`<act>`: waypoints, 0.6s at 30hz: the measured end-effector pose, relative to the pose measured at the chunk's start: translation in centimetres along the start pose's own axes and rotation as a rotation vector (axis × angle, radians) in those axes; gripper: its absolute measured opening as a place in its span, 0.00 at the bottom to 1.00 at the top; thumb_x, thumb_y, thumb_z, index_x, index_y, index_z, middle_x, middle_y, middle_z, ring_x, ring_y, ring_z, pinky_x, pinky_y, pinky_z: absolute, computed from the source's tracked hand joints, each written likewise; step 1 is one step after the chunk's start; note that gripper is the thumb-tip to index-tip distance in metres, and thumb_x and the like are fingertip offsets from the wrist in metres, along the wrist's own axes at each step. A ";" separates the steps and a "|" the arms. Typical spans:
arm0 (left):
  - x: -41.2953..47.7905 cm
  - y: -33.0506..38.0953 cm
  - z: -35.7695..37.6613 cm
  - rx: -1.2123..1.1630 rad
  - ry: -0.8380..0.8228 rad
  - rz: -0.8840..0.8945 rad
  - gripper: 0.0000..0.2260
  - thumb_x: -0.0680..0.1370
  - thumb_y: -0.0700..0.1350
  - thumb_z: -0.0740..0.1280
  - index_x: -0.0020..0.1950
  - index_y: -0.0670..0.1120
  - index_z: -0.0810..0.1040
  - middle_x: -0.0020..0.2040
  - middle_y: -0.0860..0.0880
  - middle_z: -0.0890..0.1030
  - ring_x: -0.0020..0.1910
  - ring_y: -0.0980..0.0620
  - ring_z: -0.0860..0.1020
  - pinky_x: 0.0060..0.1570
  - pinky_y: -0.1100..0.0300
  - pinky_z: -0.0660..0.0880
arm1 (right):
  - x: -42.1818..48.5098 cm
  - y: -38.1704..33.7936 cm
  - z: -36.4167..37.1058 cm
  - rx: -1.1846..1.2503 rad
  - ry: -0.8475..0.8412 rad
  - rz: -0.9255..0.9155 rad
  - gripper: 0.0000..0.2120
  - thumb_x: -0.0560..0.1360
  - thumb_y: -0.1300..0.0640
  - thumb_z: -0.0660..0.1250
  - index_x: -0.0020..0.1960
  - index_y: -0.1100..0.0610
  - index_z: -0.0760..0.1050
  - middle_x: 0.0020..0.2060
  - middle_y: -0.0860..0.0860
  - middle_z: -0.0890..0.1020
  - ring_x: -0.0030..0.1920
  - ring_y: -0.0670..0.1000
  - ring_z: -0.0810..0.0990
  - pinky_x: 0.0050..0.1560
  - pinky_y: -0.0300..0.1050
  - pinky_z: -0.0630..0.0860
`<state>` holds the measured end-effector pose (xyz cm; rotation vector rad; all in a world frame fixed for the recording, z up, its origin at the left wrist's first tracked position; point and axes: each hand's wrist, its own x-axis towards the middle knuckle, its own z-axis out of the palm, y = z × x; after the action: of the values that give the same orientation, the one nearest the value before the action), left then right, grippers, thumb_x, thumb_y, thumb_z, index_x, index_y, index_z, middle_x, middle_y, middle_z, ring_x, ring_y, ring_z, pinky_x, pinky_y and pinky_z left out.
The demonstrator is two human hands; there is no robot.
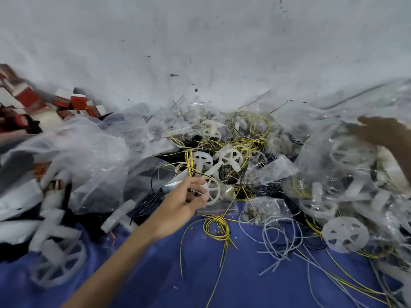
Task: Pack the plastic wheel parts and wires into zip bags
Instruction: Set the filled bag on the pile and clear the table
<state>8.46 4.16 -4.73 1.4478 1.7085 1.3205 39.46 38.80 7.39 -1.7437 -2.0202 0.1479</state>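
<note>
Between the hands, yellow wires [189, 162] lie tangled; the left hand [189, 198] pinches a white wheel [214, 193], the right hand [382, 132] lies flat on clear bags [333, 121]. Lifting could snag wires and drag clutter along.

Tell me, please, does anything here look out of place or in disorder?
Yes. The yellow wires lie tangled through the white wheel parts in the middle, not sorted. At far left the red and white boxes lie tumbled at angles.
</note>
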 end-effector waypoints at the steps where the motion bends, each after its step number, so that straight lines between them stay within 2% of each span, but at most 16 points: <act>1: 0.1 0.1 -0.5 0.023 0.030 0.000 0.10 0.78 0.42 0.66 0.54 0.55 0.72 0.49 0.53 0.79 0.39 0.57 0.81 0.46 0.59 0.76 | -0.3 0.2 0.9 -0.059 -0.122 0.021 0.46 0.65 0.25 0.55 0.68 0.59 0.68 0.68 0.61 0.68 0.67 0.62 0.67 0.70 0.58 0.61; 2: 0.4 0.1 -1.1 0.026 0.094 0.012 0.09 0.78 0.40 0.66 0.51 0.54 0.74 0.45 0.52 0.80 0.36 0.55 0.81 0.44 0.55 0.77 | -0.4 0.5 1.1 -0.111 -0.174 0.049 0.38 0.71 0.30 0.55 0.65 0.60 0.71 0.67 0.62 0.70 0.64 0.63 0.70 0.68 0.58 0.64; 3: 0.9 0.2 -2.0 0.011 0.194 0.017 0.08 0.77 0.38 0.66 0.48 0.53 0.75 0.42 0.52 0.81 0.33 0.54 0.80 0.41 0.53 0.77 | -0.4 0.6 1.2 -0.123 -0.172 0.040 0.33 0.73 0.32 0.57 0.63 0.59 0.73 0.66 0.62 0.71 0.63 0.64 0.71 0.66 0.58 0.66; 4: 1.4 0.3 -3.1 0.021 0.323 0.018 0.07 0.77 0.38 0.66 0.45 0.51 0.75 0.40 0.51 0.82 0.32 0.54 0.79 0.39 0.56 0.76 | -0.5 0.7 1.2 -0.155 -0.136 0.036 0.32 0.72 0.33 0.58 0.62 0.58 0.74 0.65 0.62 0.72 0.63 0.64 0.72 0.65 0.58 0.67; 6: 2.6 0.0 -5.8 0.285 0.606 0.011 0.03 0.76 0.40 0.67 0.46 0.48 0.75 0.44 0.48 0.82 0.38 0.55 0.79 0.44 0.64 0.73 | -1.2 -0.4 0.6 -0.249 0.009 -0.027 0.27 0.73 0.38 0.60 0.60 0.57 0.76 0.62 0.63 0.74 0.60 0.66 0.73 0.63 0.58 0.69; 7: 3.1 -0.5 -7.3 0.476 0.702 -0.033 0.05 0.75 0.43 0.68 0.50 0.46 0.76 0.50 0.46 0.80 0.46 0.52 0.78 0.48 0.61 0.72 | -2.1 -1.2 0.4 -0.274 0.090 -0.098 0.23 0.74 0.42 0.60 0.59 0.57 0.77 0.60 0.64 0.76 0.59 0.66 0.74 0.61 0.58 0.71; 8: 3.6 -1.3 -8.7 0.650 0.735 -0.127 0.13 0.74 0.47 0.68 0.56 0.44 0.75 0.57 0.42 0.76 0.55 0.46 0.75 0.54 0.55 0.71 | -3.0 -2.1 0.5 -0.256 0.164 -0.180 0.19 0.74 0.46 0.61 0.57 0.58 0.78 0.56 0.64 0.78 0.56 0.66 0.76 0.59 0.58 0.72; 9: 3.8 -2.2 -10.0 0.774 0.698 -0.282 0.21 0.73 0.51 0.69 0.62 0.43 0.72 0.64 0.39 0.70 0.63 0.41 0.68 0.59 0.47 0.68 | -4.2 -3.1 0.8 -0.206 0.233 -0.267 0.17 0.74 0.50 0.61 0.54 0.58 0.79 0.53 0.65 0.80 0.53 0.66 0.77 0.55 0.57 0.73; 11: 3.9 -3.9 -11.7 0.863 0.556 -0.599 0.32 0.74 0.57 0.67 0.70 0.41 0.62 0.69 0.35 0.61 0.69 0.36 0.59 0.63 0.40 0.63 | -6.9 -5.3 1.5 -0.102 0.281 -0.439 0.13 0.74 0.54 0.62 0.50 0.60 0.80 0.49 0.64 0.81 0.49 0.65 0.79 0.50 0.56 0.74; 12: 3.7 -4.9 -12.1 0.882 0.496 -0.694 0.31 0.76 0.57 0.65 0.70 0.39 0.61 0.68 0.33 0.61 0.68 0.34 0.61 0.63 0.41 0.64 | -8.0 -6.4 2.1 -0.059 0.253 -0.504 0.11 0.74 0.56 0.62 0.49 0.61 0.81 0.48 0.64 0.82 0.49 0.65 0.79 0.49 0.54 0.75; 13: 3.4 -5.8 -12.5 0.899 0.463 -0.725 0.27 0.78 0.54 0.63 0.68 0.37 0.63 0.66 0.32 0.65 0.65 0.33 0.65 0.61 0.42 0.67 | -9.1 -7.5 2.7 -0.019 0.211 -0.557 0.11 0.75 0.58 0.63 0.49 0.61 0.81 0.48 0.63 0.82 0.48 0.64 0.79 0.49 0.53 0.76; 15: 2.9 -6.9 -12.9 0.945 0.487 -0.644 0.15 0.79 0.44 0.60 0.60 0.35 0.70 0.59 0.31 0.73 0.58 0.33 0.72 0.56 0.45 0.71 | -11.1 -9.5 3.8 0.085 0.123 -0.630 0.11 0.76 0.58 0.62 0.50 0.62 0.81 0.49 0.61 0.83 0.47 0.60 0.80 0.50 0.52 0.77; 18: 2.3 -6.3 -12.9 0.975 0.629 -0.508 0.09 0.75 0.36 0.59 0.52 0.36 0.76 0.52 0.32 0.78 0.51 0.33 0.75 0.45 0.50 0.69 | -14.4 -12.1 4.6 0.289 0.004 -0.694 0.12 0.78 0.57 0.62 0.51 0.62 0.81 0.46 0.58 0.84 0.41 0.55 0.82 0.47 0.44 0.76</act>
<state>-5.97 2.42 -5.10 0.8731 3.1526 0.6720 27.84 23.73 3.91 -0.8091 -2.3352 0.1931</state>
